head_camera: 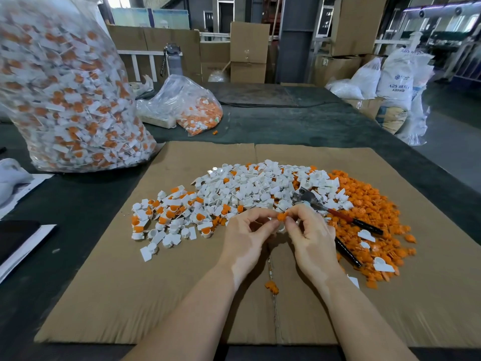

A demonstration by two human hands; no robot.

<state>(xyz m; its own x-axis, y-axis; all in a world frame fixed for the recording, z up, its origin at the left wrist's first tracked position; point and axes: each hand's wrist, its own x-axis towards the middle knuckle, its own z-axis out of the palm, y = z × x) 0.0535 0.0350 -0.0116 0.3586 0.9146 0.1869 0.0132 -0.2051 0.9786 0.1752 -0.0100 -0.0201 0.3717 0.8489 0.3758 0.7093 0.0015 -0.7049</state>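
Orange plug, held in both hands over cardboard

Item 1: orange plug [282,217], small, moulded plastic. It sits between my two hands, just above the near edge of the parts heaps. My left hand [246,238] has a narrow grip, thumb and forefinger closed on the plug's left side. My right hand [312,235] has the same pinching grip on its right side, other fingers curled. Something white shows just beneath the plug; I cannot tell what it is.

Item 2: cardboard sheet [182,295], brown and flattened, lying on the dark bench [286,121].

Item 3: white parts heap [247,186], centre of the sheet, beyond my hands.

Item 4: orange parts heap [364,204], right of the white one and touching it.

Item 5: pliers [338,214], red and black handles, lying across the two heaps just right of my right hand.

Item 6: stray orange piece [272,286], alone on the sheet between my wrists.

Item 7: large clear bag [70,100], full of white-and-orange parts, far left on the bench.

Item 8: small clear bag [187,105], partly filled, behind the sheet.
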